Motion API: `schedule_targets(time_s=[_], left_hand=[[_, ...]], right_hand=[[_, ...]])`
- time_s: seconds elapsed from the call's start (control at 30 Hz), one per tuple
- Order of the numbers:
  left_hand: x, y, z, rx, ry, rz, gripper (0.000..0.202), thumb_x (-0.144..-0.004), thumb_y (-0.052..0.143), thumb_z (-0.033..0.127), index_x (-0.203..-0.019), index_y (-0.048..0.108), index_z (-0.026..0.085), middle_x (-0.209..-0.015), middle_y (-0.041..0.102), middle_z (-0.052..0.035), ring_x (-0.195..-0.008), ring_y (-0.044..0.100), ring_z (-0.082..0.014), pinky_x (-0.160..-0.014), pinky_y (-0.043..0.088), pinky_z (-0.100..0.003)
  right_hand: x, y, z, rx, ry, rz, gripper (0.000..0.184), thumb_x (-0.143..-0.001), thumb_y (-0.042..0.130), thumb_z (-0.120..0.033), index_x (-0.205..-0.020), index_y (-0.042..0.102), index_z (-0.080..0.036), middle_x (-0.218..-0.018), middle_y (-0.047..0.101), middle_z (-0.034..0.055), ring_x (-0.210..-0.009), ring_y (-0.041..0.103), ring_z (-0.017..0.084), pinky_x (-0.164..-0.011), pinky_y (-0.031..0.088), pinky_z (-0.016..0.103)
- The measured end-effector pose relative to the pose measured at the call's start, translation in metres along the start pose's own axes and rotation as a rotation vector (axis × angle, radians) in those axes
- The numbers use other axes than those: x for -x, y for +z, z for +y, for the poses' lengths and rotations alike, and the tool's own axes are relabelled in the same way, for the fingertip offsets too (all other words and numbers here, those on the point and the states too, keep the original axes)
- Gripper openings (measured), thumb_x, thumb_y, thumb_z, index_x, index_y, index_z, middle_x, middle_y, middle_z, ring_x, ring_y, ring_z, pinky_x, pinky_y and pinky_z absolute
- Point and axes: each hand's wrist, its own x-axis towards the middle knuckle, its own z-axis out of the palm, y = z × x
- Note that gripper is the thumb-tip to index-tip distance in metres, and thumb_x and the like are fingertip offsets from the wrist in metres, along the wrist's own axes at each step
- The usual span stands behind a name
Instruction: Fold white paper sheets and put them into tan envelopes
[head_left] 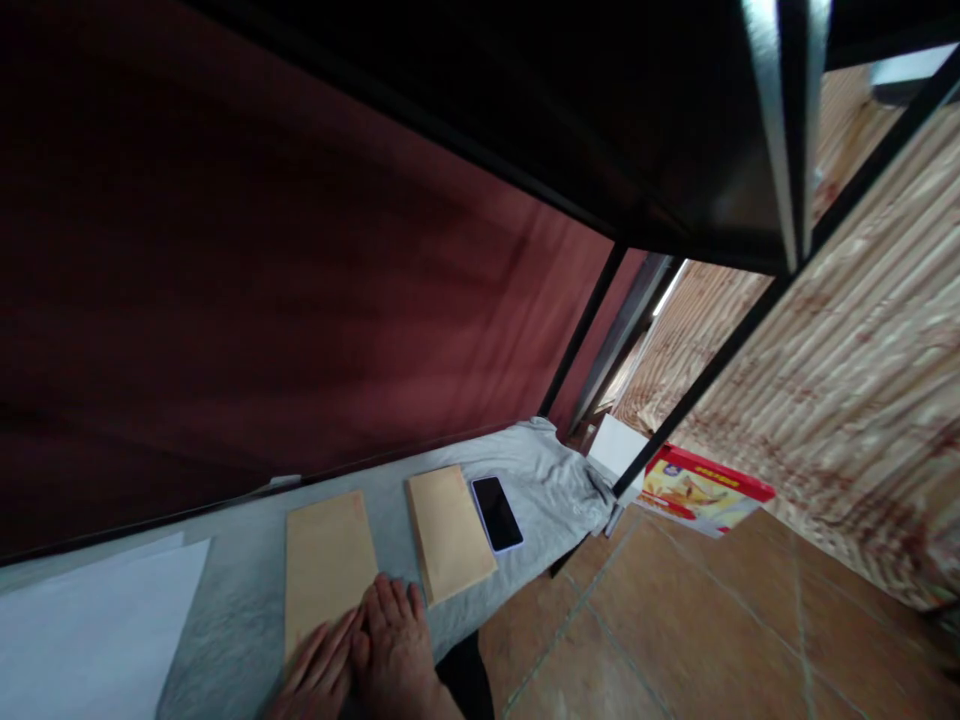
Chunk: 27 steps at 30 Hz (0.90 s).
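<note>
My left hand (319,672) rests flat on the near end of a brown paper envelope (330,555), fingers stretched out. Beside it lies my right hand (396,640), also flat, its fingertips at the envelope's lower right edge and touching the left hand. Neither hand holds anything that I can see. To the right is a second brown envelope, or a small stack of them (454,535), thicker at its left side. A phone (496,513) with a dark screen and pale rim lies right against that stack.
White paper sheets (97,625) lie at the left of the grey cloth (232,620) covering the surface. Behind runs a dark red wall (375,330); a black shelf (540,100) hangs overhead. A red and yellow box (697,490) stands on the tiled floor (637,620) by a patterned curtain (847,400).
</note>
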Motion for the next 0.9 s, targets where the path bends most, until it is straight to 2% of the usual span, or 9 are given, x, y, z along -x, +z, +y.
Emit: schedule_targets(time_s=[0.1, 0.2, 0.3, 0.47, 0.53, 0.63, 0.7, 0.77, 0.9], left_hand=[[0.000, -0.010, 0.011, 0.078, -0.079, -0.173, 0.086, -0.063, 0.056, 0.017, -0.149, 0.049, 0.023, -0.157, 0.045, -0.0077, -0.144, 0.043, -0.0290, -0.117, 0.040, -0.046], [-0.005, -0.026, 0.020, 0.174, -0.135, -0.252, 0.085, -0.071, 0.059, 0.021, -0.154, 0.039, 0.018, -0.162, 0.037, -0.0114, -0.146, 0.040, -0.0299, -0.118, 0.039, -0.049], [-0.011, -0.042, 0.019, 0.263, -0.204, -0.263, 0.071, -0.085, 0.057, 0.027, -0.153, 0.040, 0.015, -0.158, 0.042, -0.0128, -0.143, 0.046, -0.0267, -0.116, 0.044, -0.043], [-0.025, -0.056, 0.002, 0.400, -0.282, -0.339, 0.045, -0.101, 0.040, 0.032, -0.144, 0.054, 0.026, -0.145, 0.060, -0.0028, -0.133, 0.056, -0.0182, -0.114, 0.047, -0.031], [-0.040, -0.050, -0.010, 0.392, -0.333, -0.343, 0.045, -0.103, 0.033, 0.027, -0.142, 0.056, 0.022, -0.144, 0.061, -0.0055, -0.135, 0.055, -0.0192, -0.115, 0.045, -0.036], [-0.070, -0.025, -0.036, 0.330, -0.375, -0.293, 0.049, -0.102, 0.035, 0.031, -0.149, 0.045, 0.019, -0.155, 0.049, -0.0091, -0.145, 0.043, -0.0224, -0.120, 0.037, -0.045], [-0.089, -0.004, -0.055, 0.271, -0.390, -0.300, 0.053, -0.103, 0.035, 0.037, -0.152, 0.040, 0.017, -0.161, 0.039, -0.0113, -0.150, 0.033, -0.0243, -0.122, 0.031, -0.047], [-0.104, 0.016, -0.072, 0.219, -0.420, -0.328, 0.059, -0.102, 0.037, 0.043, -0.153, 0.038, 0.014, -0.161, 0.037, -0.0146, -0.151, 0.030, -0.0270, -0.123, 0.027, -0.048], [-0.118, 0.039, -0.092, 0.154, -0.472, -0.359, 0.063, -0.101, 0.039, 0.046, -0.154, 0.036, 0.012, -0.162, 0.035, -0.0160, -0.153, 0.027, -0.0276, -0.125, 0.019, -0.048]], right_hand=[[0.008, -0.004, -0.002, -0.032, -0.007, 0.054, 0.046, -0.104, 0.047, -0.040, -0.144, 0.054, -0.019, -0.146, 0.058, 0.0096, -0.135, 0.055, 0.025, -0.114, 0.045, 0.047], [0.015, -0.011, -0.004, -0.079, 0.007, 0.050, 0.044, -0.105, 0.043, -0.036, -0.146, 0.052, -0.021, -0.148, 0.056, 0.0075, -0.139, 0.051, 0.022, -0.119, 0.038, 0.047], [0.025, -0.016, -0.005, -0.091, -0.010, 0.064, 0.043, -0.106, 0.039, -0.032, -0.147, 0.052, -0.025, -0.147, 0.057, 0.0052, -0.139, 0.052, 0.021, -0.121, 0.035, 0.046], [0.038, -0.016, -0.005, -0.076, -0.045, 0.039, 0.043, -0.105, 0.042, -0.032, -0.148, 0.050, -0.031, -0.146, 0.059, 0.0026, -0.135, 0.055, 0.021, -0.123, 0.031, 0.047], [0.039, -0.015, -0.004, -0.080, -0.039, 0.039, 0.043, -0.105, 0.042, -0.031, -0.147, 0.051, -0.031, -0.144, 0.061, 0.0019, -0.133, 0.057, 0.021, -0.123, 0.030, 0.047], [0.036, -0.013, -0.006, -0.085, -0.023, 0.057, 0.042, -0.104, 0.043, -0.029, -0.145, 0.054, -0.031, -0.142, 0.062, 0.0025, -0.131, 0.059, 0.021, -0.122, 0.031, 0.047], [0.035, -0.012, -0.007, -0.093, -0.016, 0.077, 0.043, -0.104, 0.043, -0.028, -0.145, 0.054, -0.031, -0.142, 0.062, 0.0026, -0.129, 0.060, 0.021, -0.122, 0.030, 0.047], [0.036, -0.011, -0.008, -0.095, -0.014, 0.087, 0.044, -0.103, 0.044, -0.028, -0.146, 0.052, -0.031, -0.144, 0.061, 0.0020, -0.130, 0.060, 0.021, -0.123, 0.030, 0.046], [0.038, -0.006, -0.006, -0.091, -0.006, 0.093, 0.046, -0.103, 0.044, -0.028, -0.149, 0.048, -0.032, -0.147, 0.058, 0.0008, -0.132, 0.058, 0.021, -0.123, 0.029, 0.046]])
